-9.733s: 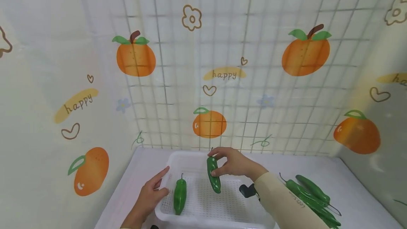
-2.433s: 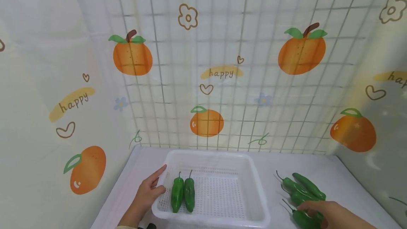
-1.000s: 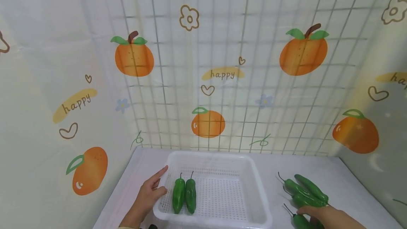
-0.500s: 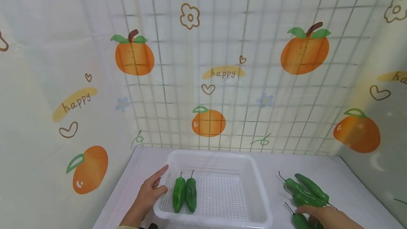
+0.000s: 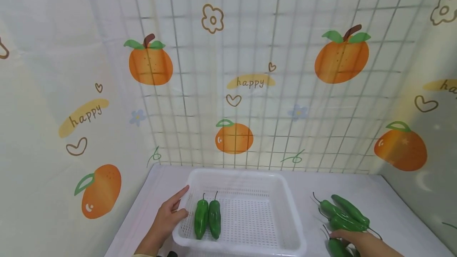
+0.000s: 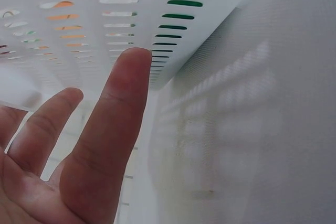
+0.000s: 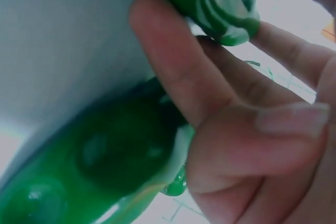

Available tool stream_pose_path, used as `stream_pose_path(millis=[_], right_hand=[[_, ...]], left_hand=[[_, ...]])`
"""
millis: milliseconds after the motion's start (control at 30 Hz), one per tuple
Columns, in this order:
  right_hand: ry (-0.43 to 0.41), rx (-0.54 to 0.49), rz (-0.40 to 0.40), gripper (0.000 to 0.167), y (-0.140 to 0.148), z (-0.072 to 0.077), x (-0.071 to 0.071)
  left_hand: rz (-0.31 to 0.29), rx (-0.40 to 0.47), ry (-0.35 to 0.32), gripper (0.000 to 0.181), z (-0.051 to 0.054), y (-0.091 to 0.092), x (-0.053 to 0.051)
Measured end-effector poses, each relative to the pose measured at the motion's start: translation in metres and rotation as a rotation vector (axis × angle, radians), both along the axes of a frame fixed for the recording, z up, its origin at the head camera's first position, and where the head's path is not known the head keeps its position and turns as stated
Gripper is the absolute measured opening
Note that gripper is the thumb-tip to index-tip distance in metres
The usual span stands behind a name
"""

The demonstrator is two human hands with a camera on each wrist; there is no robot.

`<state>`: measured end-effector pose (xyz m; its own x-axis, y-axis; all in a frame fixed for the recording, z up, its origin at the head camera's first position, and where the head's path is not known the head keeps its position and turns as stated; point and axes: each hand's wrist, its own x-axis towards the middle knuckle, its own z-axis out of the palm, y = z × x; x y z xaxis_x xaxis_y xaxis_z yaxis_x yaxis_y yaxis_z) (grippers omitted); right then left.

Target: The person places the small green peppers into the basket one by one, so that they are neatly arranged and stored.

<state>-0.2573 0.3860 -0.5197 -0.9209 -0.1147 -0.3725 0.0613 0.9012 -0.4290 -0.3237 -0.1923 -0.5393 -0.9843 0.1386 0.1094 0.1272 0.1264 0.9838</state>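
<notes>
My left hand touches the left side of a white perforated plastic basket. Its fingers are fairly straight, and the left wrist view shows a fingertip against the slotted wall. Inside the basket, at the left, two green peppers lie side by side, stems away from me. On the table to the right, my right hand holds a green pepper with curled fingers, and the palm hides part of it. In the right wrist view that hand has one pepper at its fingers and another lying close by.
Several more green peppers lie in a loose pile just beyond my right hand. A white-covered table bears everything. Behind and beside it hangs a pale curtain printed with oranges, over a wire grid.
Earlier my right hand held a pepper over the basket; that pepper now lies beside the first. The hand moved right to the pile, where the pepper under it has lately shifted slightly. The left hand stayed.
</notes>
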Motion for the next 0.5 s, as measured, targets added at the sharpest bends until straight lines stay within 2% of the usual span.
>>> stream_pose_path(millis=[233, 500], right_hand=[[0.011, -0.053, -0.024, 0.087, -0.0033, 0.0017, 0.0046], [0.01, -0.034, -0.033, 0.089, -0.0086, 0.0051, 0.005]], left_hand=[[0.0, 0.002, -0.001, 0.079, 0.0012, 0.0004, 0.0023], [0.011, -0.004, 0.001, 0.079, 0.0035, 0.0011, 0.0035]])
